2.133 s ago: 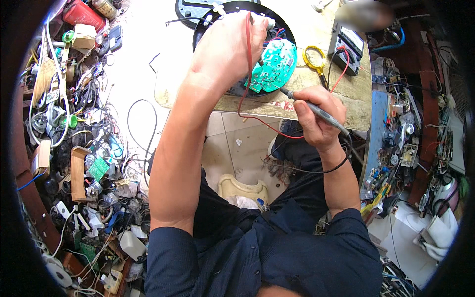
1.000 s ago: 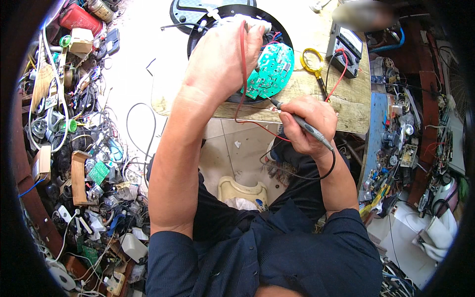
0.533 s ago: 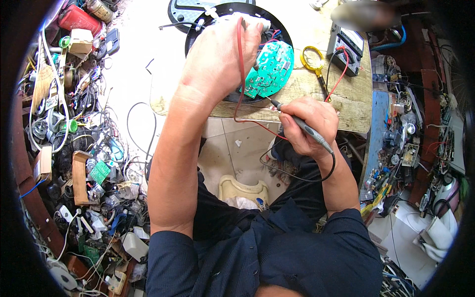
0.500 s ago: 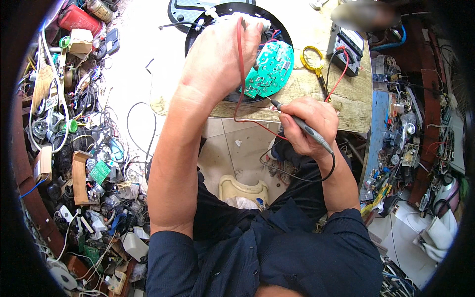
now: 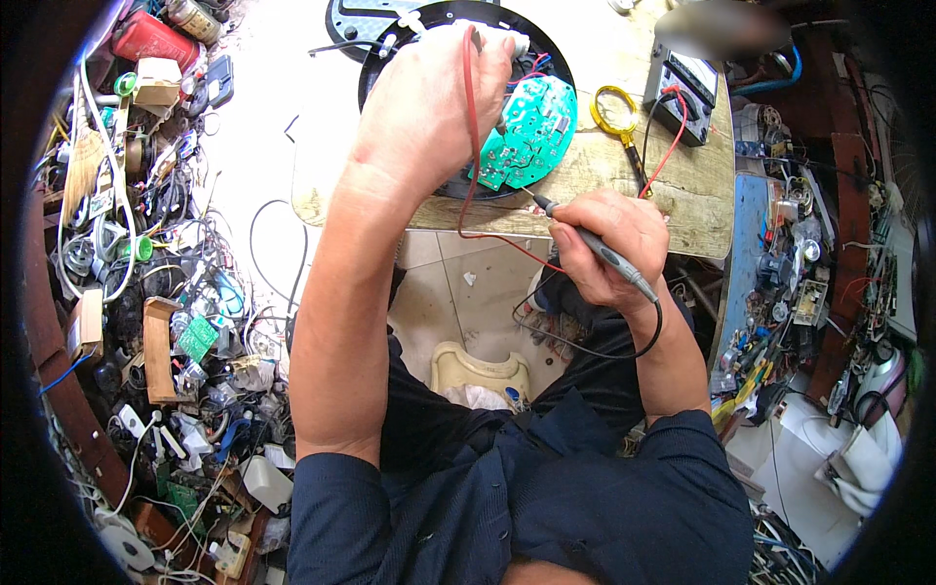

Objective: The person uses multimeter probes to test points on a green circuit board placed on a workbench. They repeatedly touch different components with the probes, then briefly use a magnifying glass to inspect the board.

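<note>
A green circuit board (image 5: 536,127) is tilted up in a round black housing (image 5: 563,68) on the table. My left hand (image 5: 429,102) is closed over the housing, around a test probe with a red lead (image 5: 472,127); a bit of its grey body shows beside the board, but its tip is hidden. In my right hand (image 5: 614,239) is a grey test probe (image 5: 609,252) with a black lead. Its bare tip points at the board's lower edge; whether it touches the housing rim, I cannot tell.
An analog multimeter (image 5: 680,93) stands at the table's right, its leads plugged in. Beside it lies a yellow magnifying glass (image 5: 614,112). Heaped electronic scrap (image 5: 195,336) fills the left, and more parts (image 5: 790,283) lie right. A cream stool (image 5: 478,369) stands below the table.
The housing with the board has shifted slightly left and up in the picture, and my left hand with it. My right hand and its probe have hardly moved.
</note>
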`<state>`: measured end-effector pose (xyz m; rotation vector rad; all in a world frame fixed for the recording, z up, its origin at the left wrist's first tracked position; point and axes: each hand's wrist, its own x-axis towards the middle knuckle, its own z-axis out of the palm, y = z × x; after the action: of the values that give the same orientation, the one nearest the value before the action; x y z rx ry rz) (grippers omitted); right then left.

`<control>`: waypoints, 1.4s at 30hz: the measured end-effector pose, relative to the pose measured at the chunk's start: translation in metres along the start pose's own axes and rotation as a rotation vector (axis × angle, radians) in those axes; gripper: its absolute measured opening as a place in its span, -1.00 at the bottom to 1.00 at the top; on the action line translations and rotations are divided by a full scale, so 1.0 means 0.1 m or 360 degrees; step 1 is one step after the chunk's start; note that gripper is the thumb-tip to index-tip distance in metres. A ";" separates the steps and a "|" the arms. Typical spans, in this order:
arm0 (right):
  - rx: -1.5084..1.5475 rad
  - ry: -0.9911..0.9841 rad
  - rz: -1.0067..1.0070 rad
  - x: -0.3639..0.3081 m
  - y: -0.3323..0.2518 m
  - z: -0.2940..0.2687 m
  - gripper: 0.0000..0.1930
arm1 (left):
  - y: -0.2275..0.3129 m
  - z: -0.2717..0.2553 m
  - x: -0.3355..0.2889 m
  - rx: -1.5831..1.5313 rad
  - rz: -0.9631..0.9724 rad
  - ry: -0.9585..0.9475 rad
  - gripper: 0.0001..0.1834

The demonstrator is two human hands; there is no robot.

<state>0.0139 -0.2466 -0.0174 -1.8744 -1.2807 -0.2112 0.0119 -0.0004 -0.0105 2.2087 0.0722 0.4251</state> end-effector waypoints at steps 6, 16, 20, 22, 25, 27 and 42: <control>-0.0002 0.0003 -0.0003 -0.01 0.01 0.00 -0.79 | 0.03 -0.04 0.01 0.0048 -0.0003 -0.0072 -0.47; -0.0039 -0.0004 -0.0015 0.00 0.00 -0.01 -0.78 | 0.00 -0.02 0.02 0.0054 -0.0036 -0.0109 -0.48; -0.0028 -0.0009 -0.0028 -0.01 0.01 -0.01 -0.78 | 0.00 -0.02 0.01 0.0055 0.0019 -0.0090 -0.48; -0.0028 -0.0005 -0.0037 0.00 0.01 0.00 -0.78 | 0.00 -0.02 0.01 0.0063 0.0036 -0.0082 -0.48; -0.0022 0.0003 -0.0032 -0.01 0.01 0.00 -0.78 | 0.01 -0.02 0.01 0.0060 -0.0022 -0.0098 -0.47; -0.0028 0.0014 -0.0042 -0.02 0.02 0.01 -0.77 | -0.01 0.00 0.01 0.0037 0.0020 -0.0062 -0.47; 0.0029 0.0003 -0.0015 -0.05 0.03 -0.02 -0.75 | 0.01 -0.02 0.02 0.0054 -0.0028 -0.0100 -0.48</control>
<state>0.0146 -0.2517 -0.0198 -1.8529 -1.2862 -0.2051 0.0126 0.0008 -0.0082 2.2513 0.0656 0.3472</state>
